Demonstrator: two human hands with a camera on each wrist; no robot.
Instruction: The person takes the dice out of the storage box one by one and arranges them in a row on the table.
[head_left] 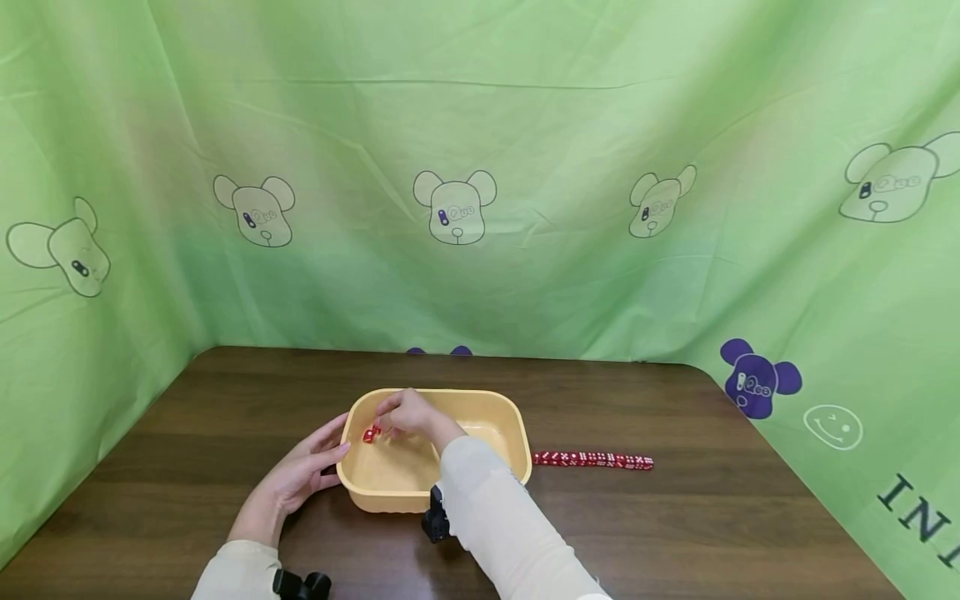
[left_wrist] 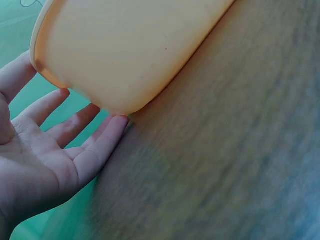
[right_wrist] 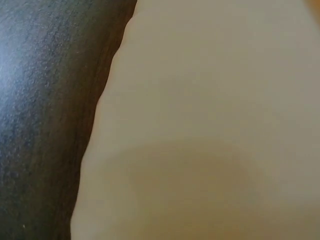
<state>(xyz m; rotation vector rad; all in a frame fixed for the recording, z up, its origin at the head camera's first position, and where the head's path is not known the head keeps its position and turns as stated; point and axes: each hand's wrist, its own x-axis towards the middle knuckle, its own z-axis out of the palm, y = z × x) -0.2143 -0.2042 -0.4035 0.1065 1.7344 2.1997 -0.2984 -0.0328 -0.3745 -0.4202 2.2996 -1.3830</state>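
Note:
On the table stands a yellow plastic basin (head_left: 510,417). My left hand (head_left: 303,471) rests against its left end, the thumb by the rim. In the left wrist view the left hand's (left_wrist: 50,145) fairly straight fingertips touch the outer wall of the basin (left_wrist: 125,50). Inside the basin, my right hand (head_left: 412,414) reaches to the left end, its curled fingertips at small red dice (head_left: 368,436) with white pips. It seems to pinch one, though the fingers partly hide it. Only the basin's pale wall (right_wrist: 200,100) fills the right wrist view.
To the right of the basin, a long straight row of red dice (head_left: 592,460) lies on the brown wooden table (head_left: 675,517), its left end close by the basin wall. A green printed cloth (head_left: 555,283) hangs behind the table and at both sides.

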